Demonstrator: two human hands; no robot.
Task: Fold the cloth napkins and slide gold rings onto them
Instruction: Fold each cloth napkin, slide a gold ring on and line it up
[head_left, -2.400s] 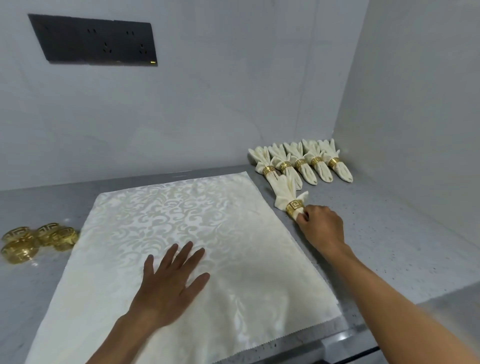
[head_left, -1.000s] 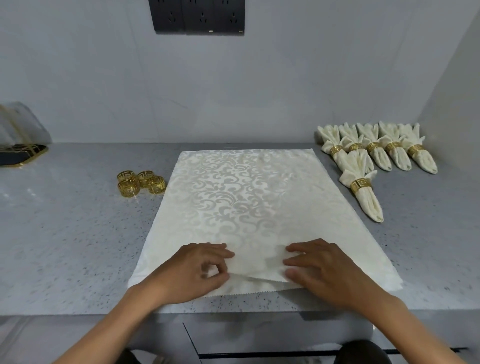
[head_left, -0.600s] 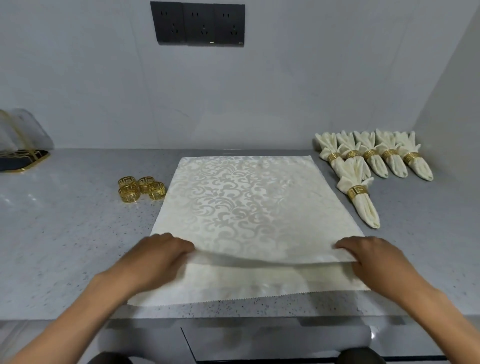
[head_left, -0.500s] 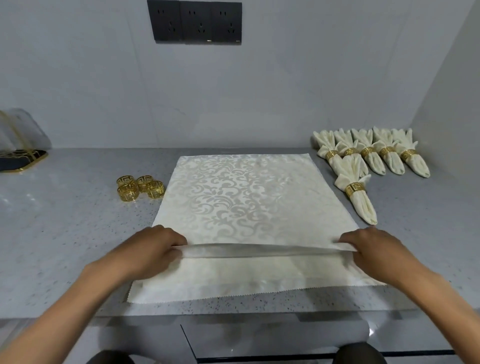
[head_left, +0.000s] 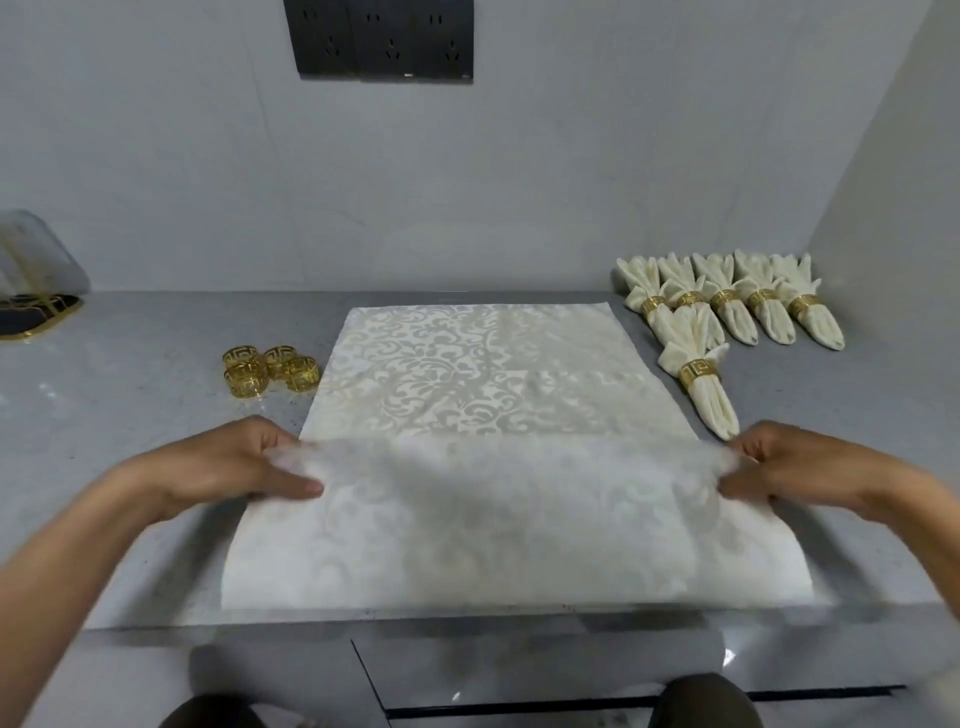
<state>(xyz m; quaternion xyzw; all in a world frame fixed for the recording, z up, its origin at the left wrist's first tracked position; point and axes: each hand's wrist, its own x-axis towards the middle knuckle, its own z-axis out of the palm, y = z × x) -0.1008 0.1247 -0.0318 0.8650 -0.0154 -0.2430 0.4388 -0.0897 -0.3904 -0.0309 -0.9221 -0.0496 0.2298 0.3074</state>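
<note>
A cream damask napkin (head_left: 493, 379) lies spread on the grey counter (head_left: 114, 415) in front of me. Its near part is a raised fold, blurred by motion. My left hand (head_left: 228, 470) pinches the fold's left end, thumb on top. My right hand (head_left: 800, 467) pinches the right end. Several loose gold rings (head_left: 270, 370) sit left of the napkin. At the back right lies a row of several folded napkins with gold rings (head_left: 753, 306), and one more ringed napkin (head_left: 701, 376) lies in front of them, just beyond my right hand.
A dark tray with gold trim (head_left: 36, 312) and a clear cover sits at the far left against the wall. A black socket panel (head_left: 384, 41) is on the back wall. A side wall closes the counter on the right. The counter's front edge (head_left: 467, 621) runs below the napkin.
Both hands moved apart from the middle of the near edge to the napkin's sides. They have drawn a wider fold of cloth up and over the near part.
</note>
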